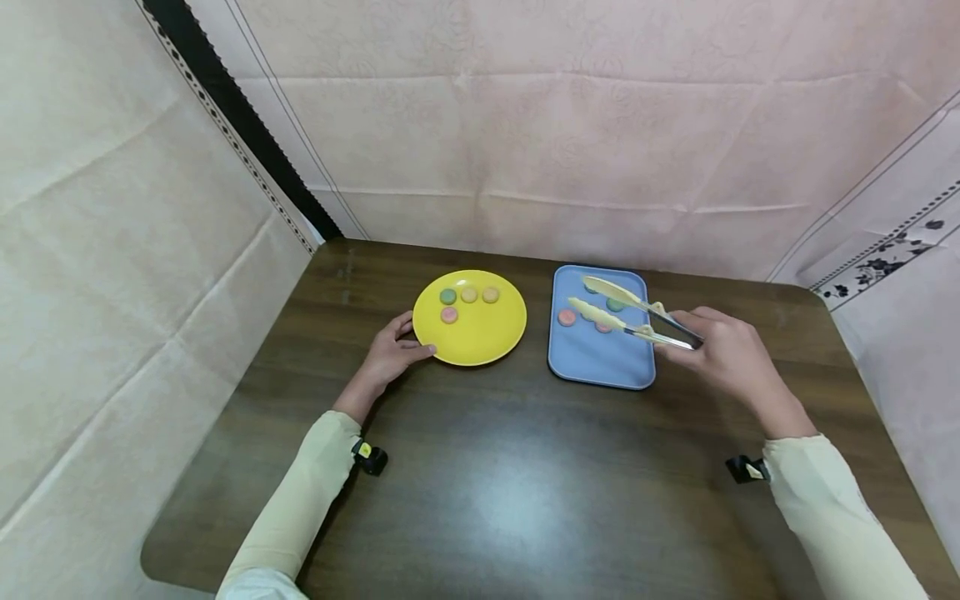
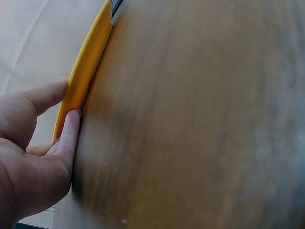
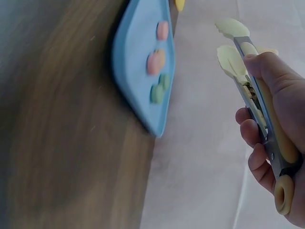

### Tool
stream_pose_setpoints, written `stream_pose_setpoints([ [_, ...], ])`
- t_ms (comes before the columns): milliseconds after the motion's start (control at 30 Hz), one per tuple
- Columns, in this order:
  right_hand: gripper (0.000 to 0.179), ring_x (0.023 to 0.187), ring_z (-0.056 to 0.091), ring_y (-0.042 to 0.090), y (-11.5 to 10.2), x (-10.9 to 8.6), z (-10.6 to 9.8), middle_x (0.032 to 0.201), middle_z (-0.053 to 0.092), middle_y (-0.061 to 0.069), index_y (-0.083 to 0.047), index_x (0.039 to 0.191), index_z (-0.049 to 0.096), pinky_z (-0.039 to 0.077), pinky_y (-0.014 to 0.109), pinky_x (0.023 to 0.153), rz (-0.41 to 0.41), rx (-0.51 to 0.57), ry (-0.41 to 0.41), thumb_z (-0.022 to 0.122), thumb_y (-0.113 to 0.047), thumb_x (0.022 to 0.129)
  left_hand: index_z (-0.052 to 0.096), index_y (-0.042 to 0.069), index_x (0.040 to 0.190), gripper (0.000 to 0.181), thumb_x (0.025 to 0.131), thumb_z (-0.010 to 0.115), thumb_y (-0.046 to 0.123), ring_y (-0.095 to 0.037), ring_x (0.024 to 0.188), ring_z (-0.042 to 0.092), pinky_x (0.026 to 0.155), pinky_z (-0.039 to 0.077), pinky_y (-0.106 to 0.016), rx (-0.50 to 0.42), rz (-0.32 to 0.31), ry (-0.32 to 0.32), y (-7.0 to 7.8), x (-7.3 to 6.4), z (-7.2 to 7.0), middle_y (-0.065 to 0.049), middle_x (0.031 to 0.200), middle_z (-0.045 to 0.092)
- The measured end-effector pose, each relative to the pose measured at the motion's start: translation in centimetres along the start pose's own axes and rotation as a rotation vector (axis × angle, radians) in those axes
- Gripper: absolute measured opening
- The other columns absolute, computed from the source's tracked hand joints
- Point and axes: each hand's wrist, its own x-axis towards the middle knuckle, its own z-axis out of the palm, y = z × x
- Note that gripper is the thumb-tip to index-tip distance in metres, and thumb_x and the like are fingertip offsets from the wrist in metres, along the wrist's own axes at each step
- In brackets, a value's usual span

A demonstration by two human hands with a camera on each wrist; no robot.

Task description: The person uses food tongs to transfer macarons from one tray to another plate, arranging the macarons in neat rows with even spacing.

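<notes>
A yellow plate [image 1: 480,337] carries several small round pieces, one green [image 1: 447,296], one pink [image 1: 449,315] and two pale yellow [image 1: 480,295]. At its left edge my left hand [image 1: 392,354] holds the rim between thumb and fingers, as the left wrist view shows on the plate's side [image 2: 88,62]. My right hand [image 1: 716,346] grips a pair of tongs [image 3: 267,109] with cream tips. Their tips are apart with nothing between them, over a blue tray [image 1: 592,367]. Pink pieces [image 3: 162,30] and green pieces [image 3: 157,93] lie on the tray, partly hidden by the tongs in the head view.
Plate and tray stand near the far edge of a dark brown wooden table [image 1: 487,467], the tray right of the plate. Pale cloth [image 1: 570,133] hangs behind and beside the table. A small black camera [image 1: 370,457] sits at my left wrist, another [image 1: 747,469] at my right.
</notes>
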Motion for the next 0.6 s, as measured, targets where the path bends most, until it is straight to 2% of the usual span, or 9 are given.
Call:
stream_pose_setpoints([
  [233, 0.053, 0.065, 0.049, 0.017, 2.2, -2.2, 0.2, 0.091, 0.068, 0.013, 0.006, 0.119, 0.071, 0.041, 0.034, 0.055, 0.047, -0.012, -0.033, 0.087, -0.030, 0.082, 0.029, 0.012, 0.161, 0.089, 0.090, 0.081, 0.016, -0.032, 0.120, 0.060, 0.089, 0.055, -0.030, 0.009, -0.003, 0.004, 0.0, 0.0, 0.0, -0.015, 0.154, 0.043],
  [467, 0.055, 0.064, 0.048, 0.018, 3.2, -3.8, 1.1, 0.089, 0.067, 0.012, 0.006, 0.121, 0.071, 0.038, 0.033, 0.055, 0.091, 0.002, -0.073, 0.085, -0.032, 0.084, 0.030, 0.012, 0.161, 0.088, 0.089, 0.081, 0.015, -0.032, 0.119, 0.060, 0.088, 0.055, -0.029, 0.001, 0.004, 0.006, 0.0, 0.0, -0.1, -0.014, 0.153, 0.045],
  [600, 0.053, 0.065, 0.050, 0.018, 3.7, -4.3, 1.8, 0.091, 0.069, 0.014, 0.006, 0.119, 0.072, 0.042, 0.037, 0.056, 0.083, 0.003, -0.074, 0.086, -0.031, 0.083, 0.029, 0.011, 0.161, 0.088, 0.090, 0.081, 0.015, -0.032, 0.119, 0.060, 0.089, 0.055, -0.029, -0.005, 0.009, 0.005, 0.0, 0.0, 0.0, -0.016, 0.153, 0.044],
])
